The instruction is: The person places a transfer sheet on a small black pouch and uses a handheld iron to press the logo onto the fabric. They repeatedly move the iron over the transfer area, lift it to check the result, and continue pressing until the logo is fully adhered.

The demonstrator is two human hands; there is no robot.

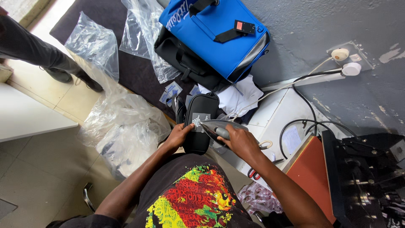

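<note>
Your right hand is wrapped tight around the handle of a grey clothes iron, and its pointed tip aims left onto the black pouch. Take the pouch as your landmark: it lies upright before you, long axis running away from your chest, with 1 pale grey transfer patch on its face. The iron's sole sits just right of that patch, tip touching its edge. Your left hand rests on the pouch's left side, fingers curled flat against the fabric, pinning it. Above the pouch lies a blue bag; to its left, crumpled clear plastic bags; to its right, a red-orange heat-press platen.
</note>
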